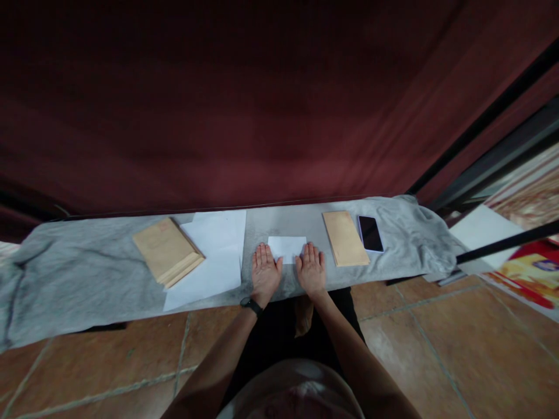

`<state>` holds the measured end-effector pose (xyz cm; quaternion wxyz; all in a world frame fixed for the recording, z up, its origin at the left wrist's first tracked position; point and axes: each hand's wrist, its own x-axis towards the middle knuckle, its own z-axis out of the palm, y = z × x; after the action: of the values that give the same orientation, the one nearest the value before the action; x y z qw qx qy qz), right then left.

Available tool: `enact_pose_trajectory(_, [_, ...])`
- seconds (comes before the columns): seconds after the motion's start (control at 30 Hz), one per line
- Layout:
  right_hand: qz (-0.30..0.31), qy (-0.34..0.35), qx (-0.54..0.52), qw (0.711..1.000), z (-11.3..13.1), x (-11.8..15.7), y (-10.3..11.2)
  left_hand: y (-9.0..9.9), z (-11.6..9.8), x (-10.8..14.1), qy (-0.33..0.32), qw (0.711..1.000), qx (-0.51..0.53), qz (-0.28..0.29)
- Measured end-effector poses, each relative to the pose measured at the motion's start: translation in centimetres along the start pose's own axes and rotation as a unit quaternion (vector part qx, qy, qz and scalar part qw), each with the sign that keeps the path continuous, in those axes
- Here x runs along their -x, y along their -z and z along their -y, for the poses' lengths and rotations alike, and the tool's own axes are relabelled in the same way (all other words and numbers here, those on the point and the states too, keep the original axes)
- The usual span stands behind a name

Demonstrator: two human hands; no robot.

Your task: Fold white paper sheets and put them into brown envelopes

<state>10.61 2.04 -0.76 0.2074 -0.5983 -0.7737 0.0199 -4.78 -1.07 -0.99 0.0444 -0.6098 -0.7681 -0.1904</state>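
Note:
A small white sheet of paper (287, 247), possibly folded, lies on the grey cloth in front of me. My left hand (265, 272) rests flat at its left end, fingers stretched out and thumb near the lower edge. At the right end my right hand (311, 270) lies flat in the same way, with nothing in its grasp. A stack of brown envelopes (163, 250) sits to the left, partly on larger white sheets (216, 256). To the right of my right hand are more brown envelopes (346, 237).
A phone (371, 234) with a dark screen lies right of the envelopes. Grey cloth (87, 267) covers the long narrow surface, and a dark red panel (262, 128) rises behind it. Black bars (484, 119) and a red-and-yellow package (535, 270) are at the right.

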Motion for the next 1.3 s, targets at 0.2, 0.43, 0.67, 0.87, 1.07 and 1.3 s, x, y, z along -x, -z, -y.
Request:
enact_pose_trajectory(0.2, [0.006,-0.008,-0.004,1.000,-0.1,0.0,-0.4,1.0,-0.2,-0.6,-0.093,0.994,0.005,0.054])
enact_pose_trajectory(0.43, [0.029,0.024,-0.023,0.999,-0.2,-0.9,0.2,1.4,-1.0,-1.9,-0.212,0.970,0.010,0.114])
enact_pose_trajectory(0.67, [0.088,0.113,-0.029,0.989,0.3,-2.8,1.2,0.4,-1.1,-3.3,-0.266,0.953,-0.005,0.143])
enact_pose_trajectory(0.87, [0.080,0.093,-0.008,0.992,0.6,-3.4,0.7,-0.5,-0.9,-4.4,-0.265,0.952,-0.005,0.154])
enact_pose_trajectory(1.07, [0.068,0.056,0.001,0.996,0.6,-3.6,-0.2,-0.9,-1.1,-5.0,-0.220,0.965,-0.004,0.144])
enact_pose_trajectory(1.3, [0.052,0.036,-0.007,0.998,0.6,-3.7,-0.8,-0.7,-1.3,-5.0,-0.174,0.976,-0.012,0.130])
